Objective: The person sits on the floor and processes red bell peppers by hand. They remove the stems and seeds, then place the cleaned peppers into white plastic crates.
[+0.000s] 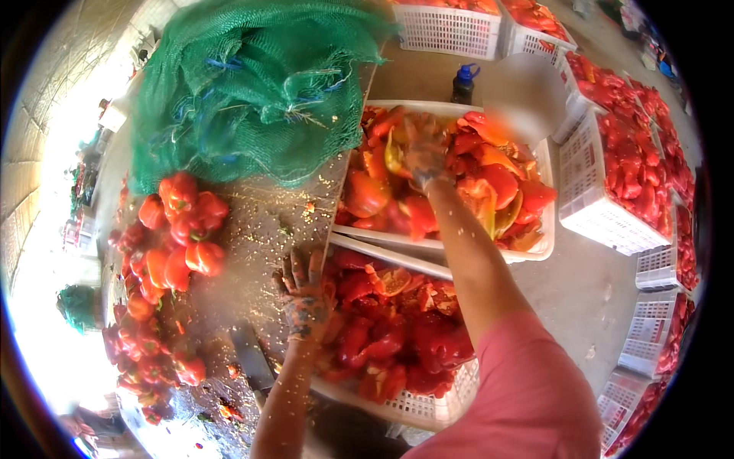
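Note:
My left hand (pixel 304 301) rests flat on the table (pixel 252 229) at its edge, fingers apart and holding nothing. It wears a patterned glove with seeds stuck to it. A broad-bladed knife (pixel 252 356) lies on the table close to my left forearm. My right hand (pixel 425 146) reaches down among cut red pepper pieces (pixel 487 189) in a white plastic crate (pixel 547 229); its fingertips are blurred, so any grip is unclear. Nearer me, a second white crate (pixel 441 399) holds more red pepper pieces (pixel 395 338), right beside my left hand.
Whole red peppers (pixel 178 252) are heaped along the table's left side. Green mesh netting (pixel 258 97) covers its far end. Loose seeds are scattered between. A dark bottle with a blue cap (pixel 463 83) stands behind the crate. Several filled crates (pixel 608 189) line the floor at right.

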Tool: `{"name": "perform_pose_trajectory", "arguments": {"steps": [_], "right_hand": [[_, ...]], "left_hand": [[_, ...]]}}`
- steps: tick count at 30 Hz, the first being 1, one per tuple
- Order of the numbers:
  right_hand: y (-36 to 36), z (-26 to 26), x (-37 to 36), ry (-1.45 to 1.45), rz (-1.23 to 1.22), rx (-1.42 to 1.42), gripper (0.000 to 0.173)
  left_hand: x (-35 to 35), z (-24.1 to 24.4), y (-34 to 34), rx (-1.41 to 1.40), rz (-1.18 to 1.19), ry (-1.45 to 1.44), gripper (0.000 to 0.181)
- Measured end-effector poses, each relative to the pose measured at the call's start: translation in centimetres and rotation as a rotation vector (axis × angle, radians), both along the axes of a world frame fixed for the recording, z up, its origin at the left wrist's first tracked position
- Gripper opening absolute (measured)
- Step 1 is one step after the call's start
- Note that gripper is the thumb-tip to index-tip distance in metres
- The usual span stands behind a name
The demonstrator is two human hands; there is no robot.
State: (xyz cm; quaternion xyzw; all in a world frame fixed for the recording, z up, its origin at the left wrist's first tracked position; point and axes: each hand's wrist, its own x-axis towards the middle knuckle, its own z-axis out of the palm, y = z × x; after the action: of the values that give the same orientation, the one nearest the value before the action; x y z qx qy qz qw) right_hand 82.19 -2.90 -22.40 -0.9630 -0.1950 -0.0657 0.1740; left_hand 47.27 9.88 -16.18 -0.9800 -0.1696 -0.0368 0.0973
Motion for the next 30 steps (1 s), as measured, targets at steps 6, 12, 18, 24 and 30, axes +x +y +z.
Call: {"name": "perform_pose_trajectory", "arguments": {"steps": [6,12,18,24,30], "right_hand": [[-0.8,0.2,4.9,0.16,0.157,0.138,0.071],[-13.0,3.8,-7.7,-0.069,0.282,0.061,0.066],[-21.1,3.6,-11.1,-0.213,0.169,-0.092,0.049],[-26.2,4.5,-13.2,-0.082,0.063,-0.009,0.045],[-30.0,3.5,-13.8,-0.314,0.13,-0.091,0.031]], "left_hand": [[0.9,2.0,-1.8,-0.029,0.026,-0.045,0.075],[-0.4,-1.5,0.6,-0.086,-0.007,-0.071,0.069],[-0.5,-0.4,0.6,-0.011,0.005,-0.041,0.068],[-0.8,-0.3,0.5,0.021,0.037,0.003,0.067],[-1.1,-1.6,0.9,0.091,0.04,0.017,0.064]]}}
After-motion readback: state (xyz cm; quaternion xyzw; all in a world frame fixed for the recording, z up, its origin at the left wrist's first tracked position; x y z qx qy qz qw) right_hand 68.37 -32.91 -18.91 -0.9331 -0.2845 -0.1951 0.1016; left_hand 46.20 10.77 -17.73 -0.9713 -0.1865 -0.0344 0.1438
